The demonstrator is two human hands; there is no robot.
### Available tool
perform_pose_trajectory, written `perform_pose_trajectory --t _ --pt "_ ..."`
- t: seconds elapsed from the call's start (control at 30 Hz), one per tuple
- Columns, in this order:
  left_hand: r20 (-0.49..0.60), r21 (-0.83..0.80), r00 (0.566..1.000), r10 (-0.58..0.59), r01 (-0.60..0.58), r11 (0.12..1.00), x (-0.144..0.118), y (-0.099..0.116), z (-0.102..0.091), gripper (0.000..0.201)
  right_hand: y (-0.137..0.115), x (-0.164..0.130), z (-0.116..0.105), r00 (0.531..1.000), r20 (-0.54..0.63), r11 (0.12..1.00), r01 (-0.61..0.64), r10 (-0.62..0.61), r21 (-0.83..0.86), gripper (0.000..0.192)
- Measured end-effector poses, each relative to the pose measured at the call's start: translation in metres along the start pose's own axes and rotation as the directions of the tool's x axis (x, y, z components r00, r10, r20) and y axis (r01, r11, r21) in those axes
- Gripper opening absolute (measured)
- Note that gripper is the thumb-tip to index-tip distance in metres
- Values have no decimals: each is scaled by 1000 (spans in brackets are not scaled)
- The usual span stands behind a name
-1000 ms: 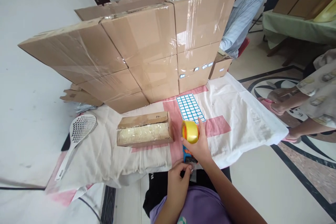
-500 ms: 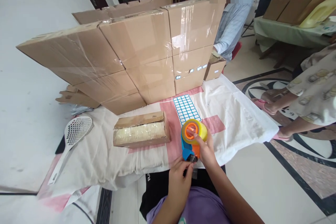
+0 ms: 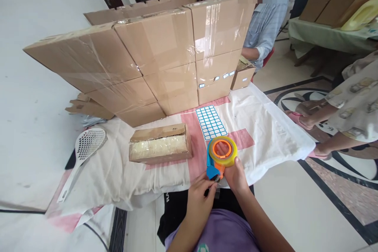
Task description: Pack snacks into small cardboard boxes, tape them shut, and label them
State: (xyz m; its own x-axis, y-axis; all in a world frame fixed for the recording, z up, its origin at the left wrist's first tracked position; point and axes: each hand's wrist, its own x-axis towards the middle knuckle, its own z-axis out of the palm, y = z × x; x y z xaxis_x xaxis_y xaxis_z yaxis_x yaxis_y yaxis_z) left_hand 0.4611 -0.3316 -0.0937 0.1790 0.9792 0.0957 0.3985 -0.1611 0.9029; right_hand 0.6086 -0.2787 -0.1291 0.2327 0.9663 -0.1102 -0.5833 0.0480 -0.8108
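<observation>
Floor: pale tile, a white-and-pink cloth [image 3: 265, 134] spread over it.
Right hand [image 3: 236, 173]: closed round the tape gun [image 3: 220, 157] at 6 o'clock on the cloth; a second ago the roll stood on edge, now it is tipped so its orange hub faces up.
Left hand [image 3: 201, 195]: fingers pinched at the gun's blue front end, seemingly on the tape tip.
Label sheet [image 3: 211, 122]: just beyond, 12 o'clock.
Open box [image 3: 161, 147]: 10 o'clock, unmoved.
Skimmer [image 3: 84, 151]: far 9 o'clock.
Carton wall [image 3: 159, 55]: behind, with a seated person [image 3: 262, 27] at 1 o'clock.
</observation>
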Motion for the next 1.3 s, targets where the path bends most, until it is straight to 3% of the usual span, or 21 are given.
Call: perform_pose_trajectory --t 0.1,0.23,0.4,0.67,0.87,1.03,1.1,1.2,1.3 --pt "47 -34 998 -42 44 998 6 3 -7 21 0 -2 -6 999 -4 999 -50 50 -2 53" --pt "125 -114 981 -148 162 980 15 9 -16 24 -1 1 -15 1000 -17 997 20 -21 -73 45" --pt "253 -283 917 -309 375 883 18 10 -20 29 -10 14 -14 992 118 911 88 -43 -404 37" --pt "301 -403 844 -445 535 743 20 -3 -28 42 9 26 -6 976 122 860 219 -183 -460 45" --pt "307 -393 830 -466 556 733 24 -4 -33 42 4 31 -6 949 165 792 314 -268 -524 45" --pt "317 -326 827 -465 555 766 14 -2 -31 37 -6 23 2 964 148 808 266 -221 -525 49" --pt "330 -264 819 -469 557 787 6 -5 -29 33 -8 20 6 981 86 861 195 -175 -470 53" --pt "364 -197 799 -478 568 799 -3 -12 -27 32 -12 19 8 987 -94 935 94 -134 -341 57" --pt "380 -219 801 -462 563 797 -3 -17 -30 38 -17 25 5 982 -110 935 110 -155 -338 58"
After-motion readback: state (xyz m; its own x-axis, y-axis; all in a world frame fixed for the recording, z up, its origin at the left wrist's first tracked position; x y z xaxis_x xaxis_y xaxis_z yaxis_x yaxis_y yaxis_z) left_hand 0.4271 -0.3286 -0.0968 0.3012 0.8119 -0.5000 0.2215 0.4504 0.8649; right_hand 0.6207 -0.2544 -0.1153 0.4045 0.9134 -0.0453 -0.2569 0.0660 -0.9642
